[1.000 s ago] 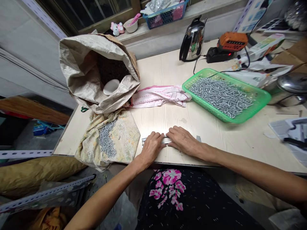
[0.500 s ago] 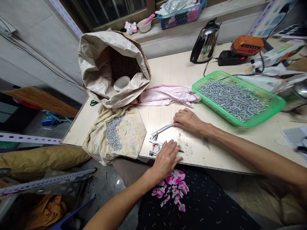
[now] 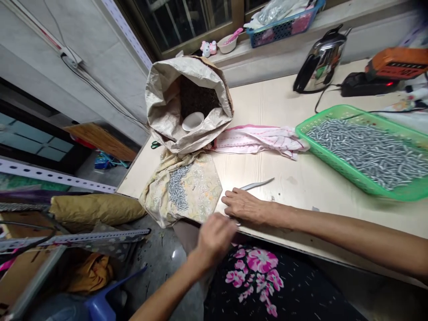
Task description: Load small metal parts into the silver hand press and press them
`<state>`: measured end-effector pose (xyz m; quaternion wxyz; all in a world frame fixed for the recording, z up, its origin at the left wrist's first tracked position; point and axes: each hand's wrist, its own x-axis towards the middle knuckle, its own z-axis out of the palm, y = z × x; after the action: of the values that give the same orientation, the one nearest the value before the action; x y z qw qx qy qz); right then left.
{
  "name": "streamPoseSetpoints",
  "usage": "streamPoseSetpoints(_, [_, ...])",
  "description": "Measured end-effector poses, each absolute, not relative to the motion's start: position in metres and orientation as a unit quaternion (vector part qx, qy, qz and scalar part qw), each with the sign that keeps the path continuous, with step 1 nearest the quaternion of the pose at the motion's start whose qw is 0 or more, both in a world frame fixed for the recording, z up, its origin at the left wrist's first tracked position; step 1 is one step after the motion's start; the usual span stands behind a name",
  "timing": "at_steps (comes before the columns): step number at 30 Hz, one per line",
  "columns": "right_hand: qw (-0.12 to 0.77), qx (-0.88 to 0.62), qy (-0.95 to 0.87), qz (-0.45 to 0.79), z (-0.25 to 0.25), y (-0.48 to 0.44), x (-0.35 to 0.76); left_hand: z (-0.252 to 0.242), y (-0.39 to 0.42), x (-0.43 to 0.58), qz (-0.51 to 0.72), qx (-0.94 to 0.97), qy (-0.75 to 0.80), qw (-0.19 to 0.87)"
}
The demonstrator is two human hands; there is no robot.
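My right hand (image 3: 245, 206) lies palm down on the pale wooden table (image 3: 301, 187) near its front edge, fingers stretched to the left. It covers the body of a metal hand tool (image 3: 258, 183), whose thin handle sticks out beyond the hand. My left hand (image 3: 214, 238) is just off the table's front edge, above my lap, smeared by motion, so I cannot make out its fingers. A patterned cloth (image 3: 197, 196) with a heap of small metal pieces (image 3: 178, 191) lies just left of both hands.
A crumpled sack (image 3: 167, 111) holding dark material and a white scoop (image 3: 193, 120) stands at the back left. A pink cloth (image 3: 257, 139) lies mid-table. A green basket (image 3: 334, 154) of metal pieces is right; a kettle (image 3: 319, 60) and charger (image 3: 368, 82) behind.
My left hand has drawn back off the tool and past the table edge. My right hand has slid down from the handle onto the tool's body. The view has swung left.
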<state>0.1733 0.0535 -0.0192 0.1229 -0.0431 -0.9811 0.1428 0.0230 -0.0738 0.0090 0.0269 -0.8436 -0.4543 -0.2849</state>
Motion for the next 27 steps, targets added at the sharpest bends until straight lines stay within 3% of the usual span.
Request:
streamPoseSetpoints(4, [0.171, -0.023, -0.974, 0.147, -0.025, 0.057, 0.162, 0.015, -0.04, -0.047, -0.172, -0.698, -0.688, 0.101])
streamPoseSetpoints(8, [0.352, -0.13, -0.901, 0.219, 0.02, 0.072, 0.184, 0.005, -0.006, -0.078, -0.041, -0.665, -0.741, 0.078])
streamPoseSetpoints(11, [0.464, -0.25, -0.839, 0.136, 0.069, 0.093, 0.247, -0.005, 0.007, -0.081, 0.024, -0.662, -0.747, 0.057])
streamPoseSetpoints(12, [0.476, -0.308, -0.82, 0.074, 0.081, 0.101, 0.274, -0.008, 0.009, -0.081, 0.035, -0.661, -0.747, 0.051])
streamPoseSetpoints(15, [0.395, -0.5, -0.77, -0.011, 0.09, 0.12, 0.356, -0.012, 0.011, -0.083, 0.037, -0.658, -0.752, 0.037])
streamPoseSetpoints(20, [0.337, -0.527, -0.78, -0.014, 0.052, 0.111, 0.39, -0.004, 0.011, -0.081, -0.132, -0.616, -0.772, -0.085])
streamPoseSetpoints(24, [0.34, -0.381, -0.841, 0.179, 0.033, 0.081, 0.301, 0.015, 0.012, -0.063, -0.372, -0.45, -0.727, -0.361])
streamPoseSetpoints(27, [0.341, -0.283, -0.843, 0.307, 0.026, 0.071, 0.215, 0.031, 0.011, -0.042, -0.469, -0.334, -0.648, -0.498])
